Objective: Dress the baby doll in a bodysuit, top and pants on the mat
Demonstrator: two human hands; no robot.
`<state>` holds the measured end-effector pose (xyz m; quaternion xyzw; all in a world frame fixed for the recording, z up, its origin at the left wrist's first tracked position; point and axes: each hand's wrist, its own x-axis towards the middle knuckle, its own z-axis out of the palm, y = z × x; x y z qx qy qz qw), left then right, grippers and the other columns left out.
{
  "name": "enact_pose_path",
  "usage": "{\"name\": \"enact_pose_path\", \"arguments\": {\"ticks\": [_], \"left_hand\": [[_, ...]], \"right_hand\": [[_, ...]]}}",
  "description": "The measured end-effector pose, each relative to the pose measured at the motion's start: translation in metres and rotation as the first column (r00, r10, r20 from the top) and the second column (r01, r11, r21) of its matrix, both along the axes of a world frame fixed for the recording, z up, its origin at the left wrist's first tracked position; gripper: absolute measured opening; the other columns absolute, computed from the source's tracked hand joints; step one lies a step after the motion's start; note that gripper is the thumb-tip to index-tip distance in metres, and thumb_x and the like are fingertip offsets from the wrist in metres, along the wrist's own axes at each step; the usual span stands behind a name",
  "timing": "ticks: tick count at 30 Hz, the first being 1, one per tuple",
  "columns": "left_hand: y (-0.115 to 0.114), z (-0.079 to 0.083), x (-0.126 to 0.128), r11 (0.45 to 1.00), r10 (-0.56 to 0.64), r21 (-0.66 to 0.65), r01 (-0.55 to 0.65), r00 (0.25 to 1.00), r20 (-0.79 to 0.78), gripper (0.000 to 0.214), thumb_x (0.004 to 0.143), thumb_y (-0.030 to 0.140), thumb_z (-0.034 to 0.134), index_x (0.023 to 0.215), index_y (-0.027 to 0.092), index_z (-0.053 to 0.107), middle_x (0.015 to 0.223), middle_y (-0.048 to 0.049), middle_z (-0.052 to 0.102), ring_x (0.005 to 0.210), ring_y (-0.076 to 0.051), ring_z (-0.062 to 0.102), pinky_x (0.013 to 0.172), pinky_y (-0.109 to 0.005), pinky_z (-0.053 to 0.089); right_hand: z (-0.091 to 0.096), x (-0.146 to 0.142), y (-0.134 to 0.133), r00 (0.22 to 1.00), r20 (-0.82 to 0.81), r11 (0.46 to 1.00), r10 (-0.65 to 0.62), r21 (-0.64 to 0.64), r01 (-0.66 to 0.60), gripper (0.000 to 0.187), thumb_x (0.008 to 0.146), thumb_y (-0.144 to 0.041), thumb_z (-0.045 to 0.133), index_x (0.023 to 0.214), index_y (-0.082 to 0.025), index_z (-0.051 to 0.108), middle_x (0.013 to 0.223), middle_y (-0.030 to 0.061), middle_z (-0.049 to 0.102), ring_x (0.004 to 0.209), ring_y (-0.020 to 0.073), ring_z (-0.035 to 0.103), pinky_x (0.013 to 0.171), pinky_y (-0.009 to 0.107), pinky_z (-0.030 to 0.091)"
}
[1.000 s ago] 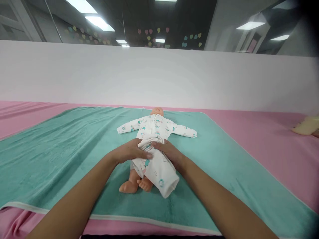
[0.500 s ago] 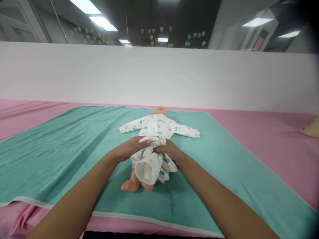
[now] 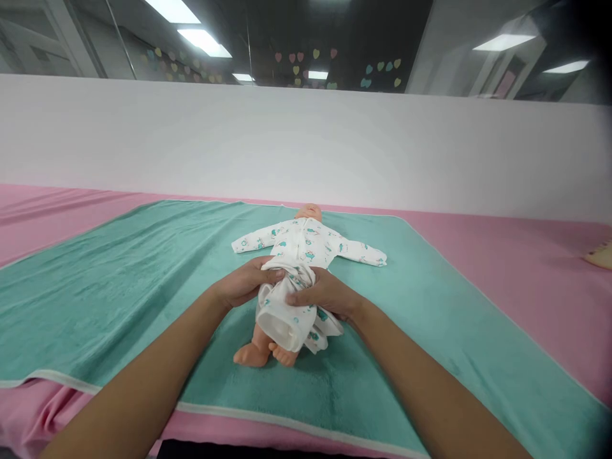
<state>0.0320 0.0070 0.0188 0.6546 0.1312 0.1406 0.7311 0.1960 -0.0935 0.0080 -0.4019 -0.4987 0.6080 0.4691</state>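
A baby doll point(image 3: 310, 211) lies on its back, head away from me, its bare feet point(image 3: 253, 354) toward me. It wears a white long-sleeved top point(image 3: 306, 242) with teal prints, both sleeves spread outward. Bunched over its legs are matching printed baby pants point(image 3: 287, 312), one leg opening facing me. My left hand point(image 3: 248, 280) grips the gathered cloth on the left, thumb on top. My right hand point(image 3: 327, 293) holds the same pants from the right, its thumb pressed across the fabric. The fingers under the cloth are hidden.
A teal blanket point(image 3: 143, 280) with pale edging lies under the doll, over a pink sheet point(image 3: 502, 268). Behind stands a low white wall point(image 3: 306, 140) with glass above it. A cream-coloured object point(image 3: 600, 256) is partly visible at the right edge.
My right thumb has shifted down and left over the pants. The gathered cloth has been turned and loosened slightly, and the front leg opening sits a little lower and flatter.
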Motion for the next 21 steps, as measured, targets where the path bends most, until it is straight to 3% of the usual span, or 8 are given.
{"name": "enact_pose_path", "arguments": {"ticks": [7,11,15,21], "left_hand": [[-0.003,-0.001,0.003,0.999,0.04,-0.015,-0.04,0.999,0.013,0.037,0.078,0.038,0.061,0.102,0.011,0.062,0.084,-0.0081,0.066,0.073,-0.017,0.057,0.065,-0.027,0.045],[-0.003,0.006,0.001,0.995,-0.017,0.1,0.026,0.996,-0.093,0.034,0.075,0.035,0.064,0.101,0.013,0.063,0.086,-0.0062,0.065,0.074,-0.017,0.057,0.063,-0.025,0.043],[-0.002,0.012,-0.002,0.974,-0.082,0.191,0.123,0.975,-0.208,0.03,0.069,0.027,0.07,0.096,0.014,0.065,0.086,-0.0049,0.066,0.076,-0.018,0.058,0.065,-0.026,0.044],[0.0,0.005,-0.001,0.999,-0.035,0.029,0.036,0.999,-0.009,0.042,0.074,0.03,0.066,0.111,0.012,0.057,0.095,-0.0102,0.065,0.082,-0.02,0.059,0.069,-0.027,0.046]], "right_hand": [[-0.016,-0.001,0.006,0.981,-0.093,0.986,-0.169,-0.011,0.169,0.022,0.057,-0.021,0.071,0.077,-0.014,0.063,0.062,-0.0006,0.059,0.056,0.0123,0.052,0.054,0.025,0.041],[-0.022,0.0,0.01,0.947,-0.252,0.98,-0.199,-0.027,0.198,0.018,0.058,-0.016,0.06,0.075,-0.014,0.062,0.056,-0.0017,0.057,0.047,0.0108,0.046,0.047,0.024,0.037],[-0.021,0.0,0.009,0.925,-0.322,0.978,-0.204,-0.021,0.209,0.022,0.056,-0.013,0.054,0.076,-0.013,0.063,0.06,-0.0002,0.058,0.051,0.012,0.048,0.051,0.024,0.039],[-0.004,-0.005,0.001,0.969,-0.21,0.991,-0.13,-0.006,0.132,0.033,0.064,-0.025,0.065,0.095,-0.014,0.064,0.074,0.0032,0.064,0.068,0.0154,0.056,0.063,0.026,0.043]]}}
